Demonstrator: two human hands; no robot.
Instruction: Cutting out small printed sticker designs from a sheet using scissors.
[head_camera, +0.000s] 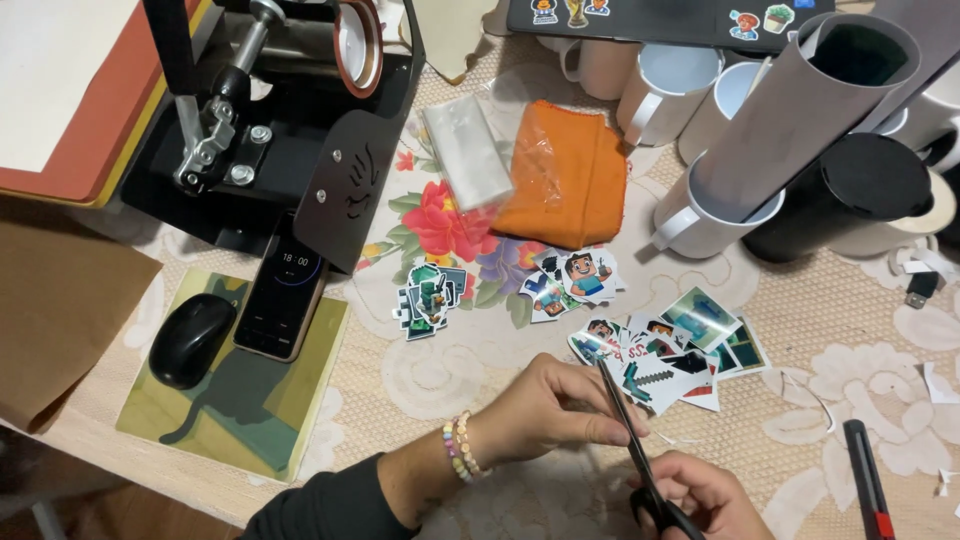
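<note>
Surface: a lace cloth (480, 370) with flowers covered the table.
Scissors (640, 455): gripped in the right hand (700, 495), blades up.
Left hand (545, 405): left of the scissors, pinching a cutout hidden under its fingers.
Stickers (660, 355): loose, just above the scissors.
Packets: orange pouch (565, 175) and clear bag (465, 150), well above the scissors.

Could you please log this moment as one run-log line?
right hand: grips scissors | left hand: holds printed cutout by blades | sticker cutouts: scattered ahead on tablecloth
</note>
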